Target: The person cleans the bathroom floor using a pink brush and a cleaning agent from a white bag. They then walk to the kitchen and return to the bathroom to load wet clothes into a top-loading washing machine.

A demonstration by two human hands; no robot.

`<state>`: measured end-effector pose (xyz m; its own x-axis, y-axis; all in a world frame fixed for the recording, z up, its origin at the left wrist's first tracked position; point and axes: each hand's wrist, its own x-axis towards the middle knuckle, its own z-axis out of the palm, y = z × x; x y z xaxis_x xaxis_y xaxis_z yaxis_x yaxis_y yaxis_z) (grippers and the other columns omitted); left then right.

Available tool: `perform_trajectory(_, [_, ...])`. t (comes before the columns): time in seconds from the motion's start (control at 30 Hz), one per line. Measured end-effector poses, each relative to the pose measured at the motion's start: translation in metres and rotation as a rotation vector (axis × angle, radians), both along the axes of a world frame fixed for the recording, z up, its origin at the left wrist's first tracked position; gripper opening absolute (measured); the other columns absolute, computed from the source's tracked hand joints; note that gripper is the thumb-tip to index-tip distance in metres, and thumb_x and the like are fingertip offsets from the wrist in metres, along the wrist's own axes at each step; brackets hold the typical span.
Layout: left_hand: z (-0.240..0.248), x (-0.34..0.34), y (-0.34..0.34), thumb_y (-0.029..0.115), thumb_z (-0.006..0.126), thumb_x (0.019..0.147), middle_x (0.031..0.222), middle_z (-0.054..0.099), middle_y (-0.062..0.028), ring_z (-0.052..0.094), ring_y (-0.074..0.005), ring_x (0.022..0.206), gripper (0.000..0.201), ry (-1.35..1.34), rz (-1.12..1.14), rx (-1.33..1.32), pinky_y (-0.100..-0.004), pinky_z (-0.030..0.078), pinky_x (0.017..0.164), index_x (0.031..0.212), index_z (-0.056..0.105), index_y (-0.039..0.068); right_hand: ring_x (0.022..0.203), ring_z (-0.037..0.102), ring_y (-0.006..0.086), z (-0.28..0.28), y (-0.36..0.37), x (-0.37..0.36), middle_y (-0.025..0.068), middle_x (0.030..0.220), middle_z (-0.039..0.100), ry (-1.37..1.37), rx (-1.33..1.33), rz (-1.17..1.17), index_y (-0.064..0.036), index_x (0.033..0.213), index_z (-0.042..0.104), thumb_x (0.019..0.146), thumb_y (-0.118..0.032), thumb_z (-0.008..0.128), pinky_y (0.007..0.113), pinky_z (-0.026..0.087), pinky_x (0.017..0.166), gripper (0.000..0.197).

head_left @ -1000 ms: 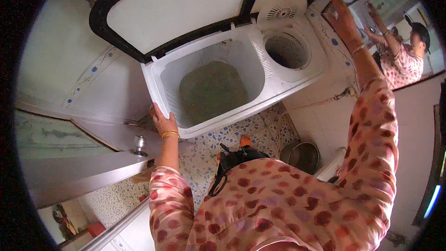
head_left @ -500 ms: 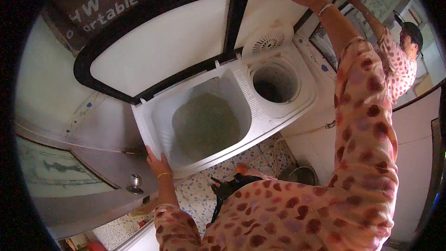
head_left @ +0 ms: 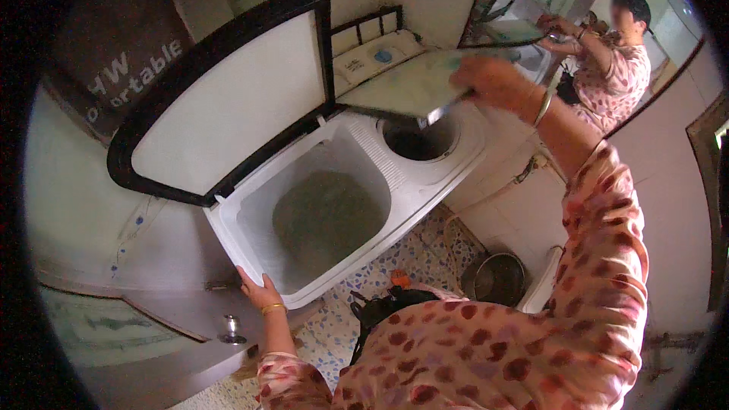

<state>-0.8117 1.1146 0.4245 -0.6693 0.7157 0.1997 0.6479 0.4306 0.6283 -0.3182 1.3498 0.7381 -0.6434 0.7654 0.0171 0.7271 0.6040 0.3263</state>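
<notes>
A white twin-tub washing machine (head_left: 345, 258) stands before me. Cloudy, greyish water (head_left: 330, 212) fills the bottom of its larger wash tub, whose black-framed lid (head_left: 220, 106) stands raised at the back. My left hand (head_left: 257, 290) grips the machine's near left corner, fingers over the rim. At the right, my right hand (head_left: 497, 87) is closed on the free edge of the spin-side lid (head_left: 418, 87). That lid is tilted partway down above the round spin tub (head_left: 418, 137), hiding its far part. The perforated inner cover is out of sight.
A mirror (head_left: 592, 38) on the right wall reflects me. On the speckled floor stands a round metal bucket (head_left: 493, 279). A tap (head_left: 525, 170) juts from the wall, and a door with a metal knob (head_left: 232, 328) is at the left.
My right hand has brought the spin-side lid down from upright to a low slant, uncovering the control panel behind. My left hand stays on the corner; the wash lid stays raised.
</notes>
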Motion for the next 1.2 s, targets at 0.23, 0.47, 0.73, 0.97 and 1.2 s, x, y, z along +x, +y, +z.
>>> perform_trajectory(0.23, [-0.008, 0.002, -0.001, 0.009, 0.061, 0.074, 0.118, 0.042, -0.0245, 0.043, -0.0370, 0.106, 0.070, 0.058, -0.013, -0.019, -0.0423, 0.036, 0.088, 0.133, 0.024, 0.012, 0.105, 0.045, 0.0258, -0.111, -0.070, 0.041, 0.0098, 0.109, 0.048, 0.120, -0.030, -0.015, -0.0100, 0.111, 0.047, 0.073, -0.008, 0.049, 0.040, 0.040, 0.083, 0.038])
perform_trajectory(0.47, [0.031, 0.015, -0.013, 0.006, 0.062, 0.072, 0.127, 0.036, -0.0225, 0.039, -0.0340, 0.114, 0.069, 0.047, -0.047, 0.006, -0.0381, 0.030, 0.097, 0.130, 0.026, 0.001, 0.105, 0.044, 0.0278, -0.211, -0.079, 0.025, 0.0113, 0.112, 0.046, 0.244, 0.051, -0.178, -0.0121, 0.113, 0.045, 0.071, -0.007, 0.052, 0.040, 0.040, 0.081, 0.043])
perform_trajectory(0.73, [0.066, 0.041, -0.023, 0.027, 0.063, 0.072, 0.125, 0.036, -0.0265, 0.033, -0.0394, 0.117, 0.068, 0.057, -0.093, -0.063, -0.0481, 0.024, 0.099, 0.126, 0.033, -0.002, 0.091, 0.054, 0.0285, -0.268, -0.108, 0.041, 0.0104, 0.105, 0.051, 0.339, 0.025, -0.403, -0.0098, 0.097, 0.056, 0.073, -0.017, 0.052, 0.041, 0.047, 0.070, 0.026])
perform_trajectory(0.97, [0.013, 0.003, -0.015, 0.022, 0.067, 0.067, 0.113, 0.045, -0.0280, 0.044, -0.0418, 0.103, 0.072, 0.032, -0.065, 0.024, -0.0480, 0.035, 0.087, 0.128, 0.033, 0.004, 0.074, 0.058, 0.0328, -0.274, -0.163, 0.100, 0.0148, 0.079, 0.060, 0.230, -0.370, -0.565, -0.0055, 0.083, 0.060, 0.073, -0.016, 0.050, 0.042, 0.047, 0.066, 0.018])
perform_trajectory(1.2, [0.005, -0.008, -0.024, 0.016, 0.065, 0.069, 0.114, 0.046, -0.0257, 0.047, -0.0395, 0.101, 0.071, 0.208, -0.014, 0.109, -0.0456, 0.037, 0.086, 0.130, 0.030, 0.010, 0.071, 0.057, 0.0323, -0.233, -0.153, 0.082, 0.0159, 0.077, 0.060, 0.547, -0.323, -0.894, -0.0053, 0.078, 0.062, 0.073, -0.028, 0.053, 0.042, 0.046, 0.064, 0.025])
